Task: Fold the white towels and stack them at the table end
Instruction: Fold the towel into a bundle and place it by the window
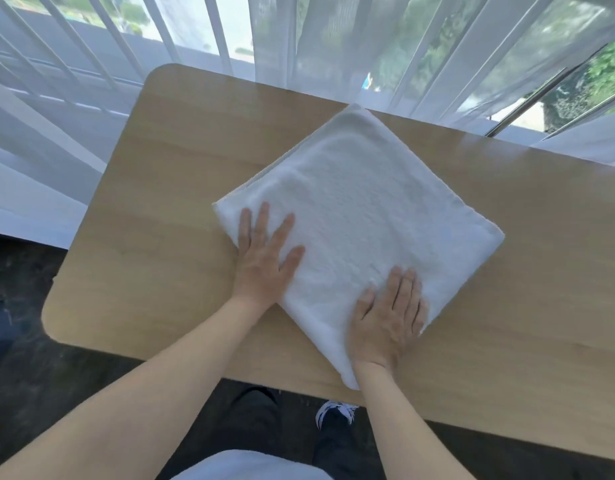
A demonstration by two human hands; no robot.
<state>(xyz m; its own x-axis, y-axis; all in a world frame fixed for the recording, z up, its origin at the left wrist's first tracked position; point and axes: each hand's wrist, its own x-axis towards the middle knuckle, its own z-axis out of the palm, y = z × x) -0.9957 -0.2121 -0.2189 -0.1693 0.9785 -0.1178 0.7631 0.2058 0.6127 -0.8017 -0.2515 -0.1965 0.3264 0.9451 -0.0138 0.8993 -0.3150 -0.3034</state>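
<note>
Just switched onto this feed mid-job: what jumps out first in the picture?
A folded white towel lies turned like a diamond in the middle of the wooden table, its far corner at the table's far edge. Both hands lie flat on its near side: the left hand at the left corner, the right hand nearer the bottom corner. Behind the table hang sheer white curtains.
</note>
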